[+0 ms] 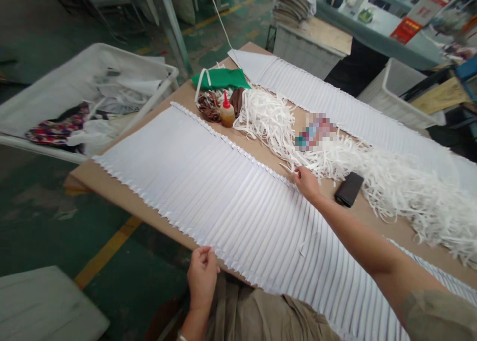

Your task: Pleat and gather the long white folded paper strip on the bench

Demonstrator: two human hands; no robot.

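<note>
A long row of overlapping white sheets (pixel 223 192) lies fanned out on the brown tabletop, small tabs showing along both long edges. My left hand (pixel 203 274) is closed in a pinch at the row's near edge; whether anything is between the fingertips is hidden. At the far edge, my right hand (pixel 307 182) is closed with a slim pale strip (pixel 286 168) sticking out from its fingers. Just beyond that hand spreads a heap of loose white strips (pixel 268 115). A dark wallet-like case (pixel 349 189) rests to the right of it.
A glue bottle with a red cap (pixel 227 113) stands near a green cloth (pixel 223 79). Behind the heap runs a second row of white sheets (pixel 316 85). To the left is a white bin (pixel 48 102) with fabric; another bin (pixel 400 90) stands far right.
</note>
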